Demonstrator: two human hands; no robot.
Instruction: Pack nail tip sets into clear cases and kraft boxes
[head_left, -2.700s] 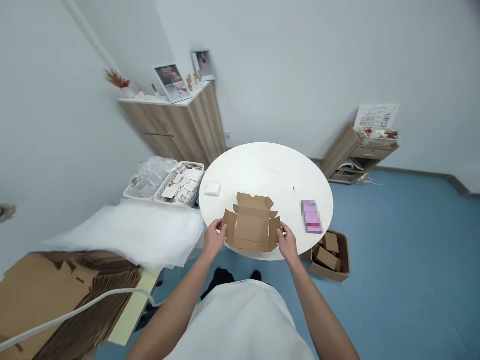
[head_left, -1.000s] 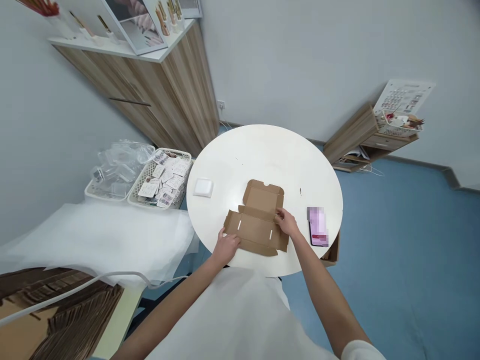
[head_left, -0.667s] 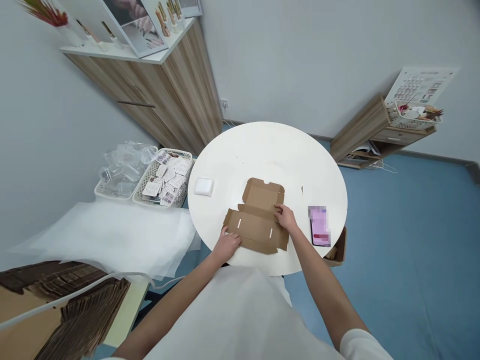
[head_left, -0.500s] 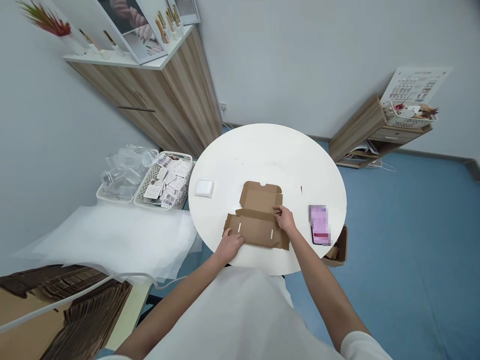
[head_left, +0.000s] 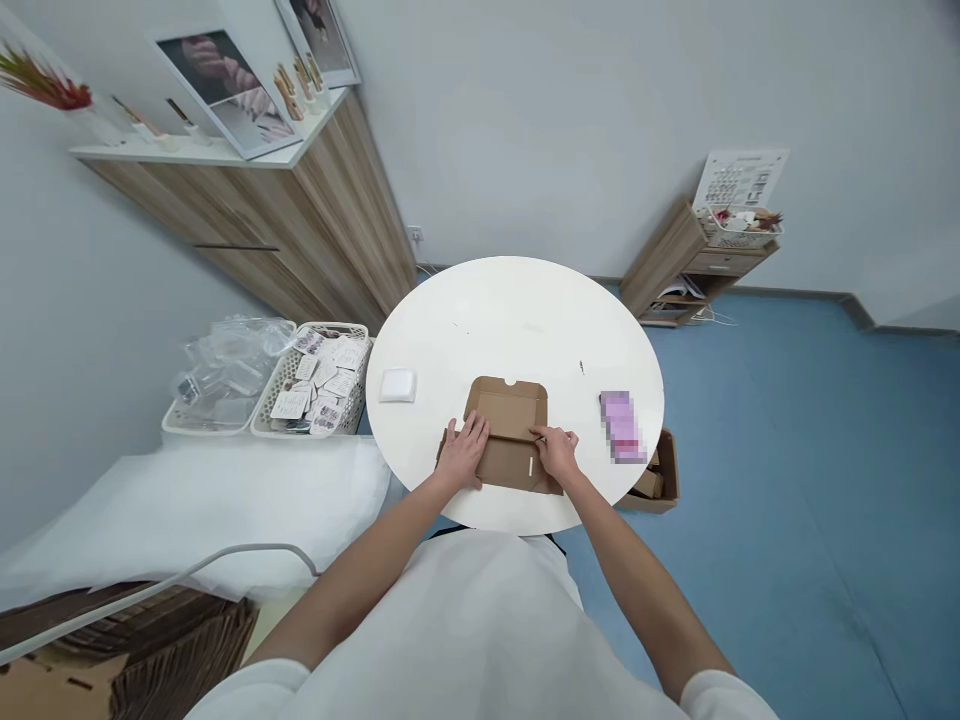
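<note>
A brown cardboard box blank (head_left: 510, 464), partly folded, lies on the round white table (head_left: 517, 320) in front of me. Its back panel has a half-round notch in the far edge, and a white slot shows in the near panel. My left hand (head_left: 462, 452) lies over the blank's left part with its fingers stretched out, hiding the other slot. At the right end of the middle fold, my right hand (head_left: 556, 451) pinches the cardboard edge between thumb and fingers.
A white packet (head_left: 398, 385) lies at the table's left, a phone with a blurred screen (head_left: 622, 427) at its right. White baskets (head_left: 259, 425) with cards and clear plastic stand left, above translucent sheets (head_left: 225, 490). Flattened cardboard (head_left: 180, 655) is stacked lower left; an open carton (head_left: 670, 480) stands right.
My left hand has moved from the blank's near left edge up onto its left part, near the middle fold. My right hand stays at the right edge. The camera view has shifted.
</note>
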